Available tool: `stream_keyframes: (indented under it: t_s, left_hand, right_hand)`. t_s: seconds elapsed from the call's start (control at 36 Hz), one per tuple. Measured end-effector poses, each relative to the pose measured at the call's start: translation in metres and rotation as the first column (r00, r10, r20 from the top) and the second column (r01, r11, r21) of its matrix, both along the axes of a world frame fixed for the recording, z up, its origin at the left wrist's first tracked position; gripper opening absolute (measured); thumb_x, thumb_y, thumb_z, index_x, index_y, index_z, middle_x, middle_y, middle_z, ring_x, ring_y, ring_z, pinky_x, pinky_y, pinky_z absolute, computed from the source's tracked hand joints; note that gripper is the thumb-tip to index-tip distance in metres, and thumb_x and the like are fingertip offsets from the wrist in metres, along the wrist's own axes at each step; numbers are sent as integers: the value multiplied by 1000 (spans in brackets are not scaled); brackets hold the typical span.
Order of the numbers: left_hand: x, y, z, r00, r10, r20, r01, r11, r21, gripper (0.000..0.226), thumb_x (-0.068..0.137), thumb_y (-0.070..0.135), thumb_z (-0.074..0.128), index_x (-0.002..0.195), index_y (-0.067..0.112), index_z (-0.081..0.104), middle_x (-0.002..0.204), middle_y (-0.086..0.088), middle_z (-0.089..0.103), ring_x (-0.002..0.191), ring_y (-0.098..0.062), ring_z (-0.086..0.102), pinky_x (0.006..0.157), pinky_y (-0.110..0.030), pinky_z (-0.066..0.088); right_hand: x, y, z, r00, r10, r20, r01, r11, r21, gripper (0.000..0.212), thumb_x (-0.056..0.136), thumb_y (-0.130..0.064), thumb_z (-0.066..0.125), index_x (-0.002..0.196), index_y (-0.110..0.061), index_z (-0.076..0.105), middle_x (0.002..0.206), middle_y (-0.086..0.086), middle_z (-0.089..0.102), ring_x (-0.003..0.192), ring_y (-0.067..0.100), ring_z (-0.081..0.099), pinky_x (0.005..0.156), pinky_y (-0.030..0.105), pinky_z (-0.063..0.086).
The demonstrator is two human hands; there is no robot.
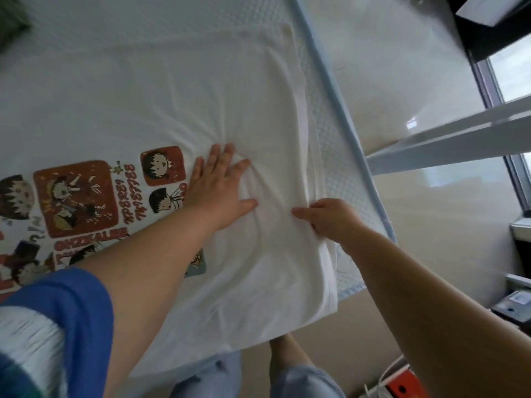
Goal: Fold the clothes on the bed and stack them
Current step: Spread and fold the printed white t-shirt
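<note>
A white T-shirt point(161, 104) with red and brown cartoon prints lies spread flat on the bed point(339, 156), its hem toward the right edge. My left hand point(221, 185) rests flat on the shirt with fingers spread, pressing the cloth into wrinkles. My right hand point(327, 216) pinches the shirt's hem edge near the bed's right side, fingers curled around the fabric.
The bed's light blue border point(321, 67) runs diagonally on the right, with shiny beige floor point(431, 202) beyond it. A white rail point(448, 139) and window frame stand at right. A dark green item point(11, 27) sits at the top left corner. My legs show at the bottom.
</note>
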State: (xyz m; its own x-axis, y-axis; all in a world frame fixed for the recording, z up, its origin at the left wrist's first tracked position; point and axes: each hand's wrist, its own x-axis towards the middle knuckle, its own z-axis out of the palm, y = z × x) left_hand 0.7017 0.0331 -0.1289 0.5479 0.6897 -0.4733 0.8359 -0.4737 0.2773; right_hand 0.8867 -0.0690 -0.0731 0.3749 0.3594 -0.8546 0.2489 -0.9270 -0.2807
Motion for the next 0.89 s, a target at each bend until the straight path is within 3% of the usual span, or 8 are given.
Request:
stream_keyframes:
  t_s: [0.14,0.22,0.31,0.42,0.5,0.58,0.69,0.89]
  left_hand:
    - [-1,-2,0,1000,13,10,-13,1000,3,86,79,64,51,148,31,13,158,0,-11,143,-19,-16,113,-38,-11]
    - [1,-3,3,999,29,15,-29,1000,-7,85,79,61,54,148,31,15,158,0,-9,144,-18,-14,114,-38,-10]
    - [4,-3,7,999,50,21,-50,999,-7,84,78,59,58,147,30,19,159,-1,-6,144,-19,-11,115,-39,-8]
    - [11,-8,14,996,84,13,-84,996,33,82,77,51,63,145,27,24,158,-5,0,145,-23,-7,114,-44,-7]
    - [23,-23,19,995,52,86,-61,991,115,79,79,40,60,147,25,22,158,-9,0,145,-24,-7,114,-43,-8]
    - [40,-43,19,984,-28,178,11,995,97,79,82,47,54,149,27,18,159,-6,-1,145,-21,-6,114,-39,-7]
    - [65,-54,5,988,-80,133,71,995,70,80,84,59,45,149,33,8,158,-5,-10,144,-20,-12,113,-42,-11]
    - [75,-53,-9,995,-79,65,77,996,43,86,81,66,45,149,36,1,157,-4,-18,143,-21,-18,112,-45,-12]
  right_hand:
    - [3,-7,-5,991,131,34,-132,990,53,10,74,-28,72,77,-23,64,81,0,65,74,16,60,64,27,47]
    - [6,-10,-5,1000,6,-26,-3,990,142,9,72,-15,69,79,-19,65,87,4,68,78,19,64,65,27,52]
    - [8,-14,-4,961,-180,-210,213,967,142,29,68,-10,75,95,-7,65,96,11,69,85,28,67,76,39,56]
    - [16,-24,-6,878,-357,-318,414,901,131,27,69,-8,78,94,-8,67,90,9,72,75,23,70,63,31,56]
    - [27,-35,-14,972,-234,6,228,953,202,11,75,-21,74,79,-18,64,79,1,68,74,21,65,67,32,54]
    - [29,-47,-19,965,-79,249,35,984,175,19,81,-39,65,87,-22,60,79,-6,62,73,14,58,63,30,48]
    - [22,-62,-25,954,-91,286,39,982,183,32,80,-51,60,99,-29,48,83,-18,53,89,15,55,80,37,47]
    - [15,-77,-30,972,108,209,-127,989,77,35,79,-58,56,92,-26,54,82,-10,60,79,16,58,69,34,45]
